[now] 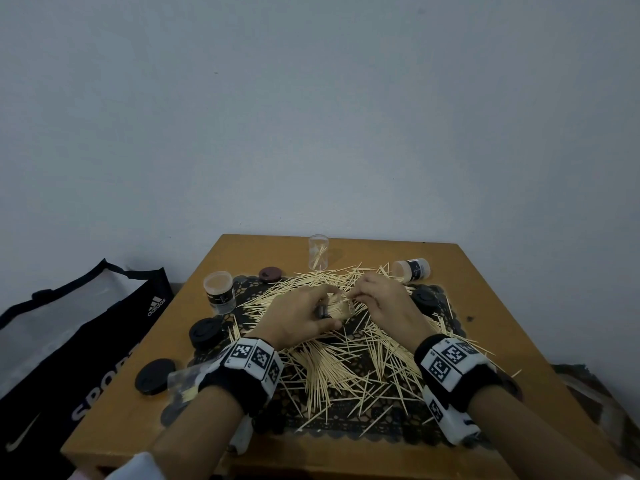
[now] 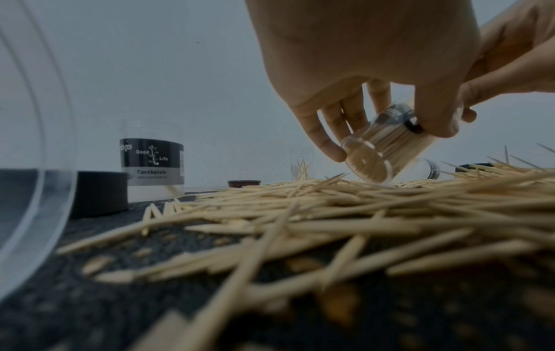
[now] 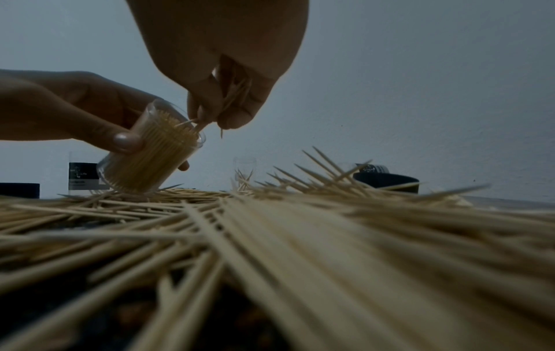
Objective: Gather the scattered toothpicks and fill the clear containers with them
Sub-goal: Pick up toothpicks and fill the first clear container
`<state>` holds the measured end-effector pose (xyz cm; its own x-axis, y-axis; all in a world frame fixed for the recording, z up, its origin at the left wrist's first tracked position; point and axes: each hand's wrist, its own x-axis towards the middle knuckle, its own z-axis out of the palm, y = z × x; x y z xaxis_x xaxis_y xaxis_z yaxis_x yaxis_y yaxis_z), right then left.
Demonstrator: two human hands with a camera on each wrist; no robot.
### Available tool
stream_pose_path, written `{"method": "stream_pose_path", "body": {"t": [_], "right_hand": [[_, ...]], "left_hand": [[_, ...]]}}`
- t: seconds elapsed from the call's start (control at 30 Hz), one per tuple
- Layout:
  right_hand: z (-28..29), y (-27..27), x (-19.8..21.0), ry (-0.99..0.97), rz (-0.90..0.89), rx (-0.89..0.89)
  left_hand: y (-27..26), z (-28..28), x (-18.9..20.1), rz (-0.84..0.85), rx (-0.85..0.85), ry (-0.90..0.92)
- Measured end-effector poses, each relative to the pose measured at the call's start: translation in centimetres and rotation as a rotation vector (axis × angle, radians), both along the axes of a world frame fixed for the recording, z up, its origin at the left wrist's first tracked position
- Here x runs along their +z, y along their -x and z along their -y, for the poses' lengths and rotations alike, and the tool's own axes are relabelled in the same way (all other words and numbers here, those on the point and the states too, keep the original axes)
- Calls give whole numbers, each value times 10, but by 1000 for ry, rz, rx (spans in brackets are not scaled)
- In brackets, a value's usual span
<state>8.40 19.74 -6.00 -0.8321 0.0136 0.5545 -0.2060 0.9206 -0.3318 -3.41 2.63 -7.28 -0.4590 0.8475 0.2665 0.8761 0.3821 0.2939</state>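
On the wooden table (image 1: 460, 292), the left hand (image 1: 298, 317) grips a tilted, nearly full clear container (image 3: 153, 152) over scattered toothpicks (image 1: 332, 368); the right hand (image 1: 384, 296) pinches toothpicks at its mouth, fingertips hidden overhead

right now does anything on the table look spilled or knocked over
Yes. Loose toothpicks lie spilled all over the dark mat, and one labelled container lies on its side at the far right. The left hand holds a nearly full container tilted while the right hand feeds in more.
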Motion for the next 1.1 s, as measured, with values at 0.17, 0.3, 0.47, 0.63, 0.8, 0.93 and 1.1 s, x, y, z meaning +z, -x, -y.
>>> {"method": "stream_pose_path", "body": {"t": [0.17, 0.3, 0.47, 0.63, 0.8, 0.93, 1.1], "right_hand": [[-1, -1, 0, 50, -3, 42], [0, -2, 0, 69, -18, 41], [0, -1, 0, 77, -9, 39], [1, 0, -2, 69, 6, 57], [0, -1, 0, 83, -67, 2], [0, -2, -1, 89, -60, -3], [-2, -1, -3, 112, -60, -25]], "left_hand": [[0, -2, 1, 55, -45, -5], [-2, -2, 0, 111, -92, -20], [-2, -2, 1, 107, -89, -23], [-2, -1, 1, 91, -34, -51], [-3, -1, 2, 107, -80, -52], [-3, -2, 3, 138, -119, -60], [-4, -2, 1, 170, -60, -97]]}}
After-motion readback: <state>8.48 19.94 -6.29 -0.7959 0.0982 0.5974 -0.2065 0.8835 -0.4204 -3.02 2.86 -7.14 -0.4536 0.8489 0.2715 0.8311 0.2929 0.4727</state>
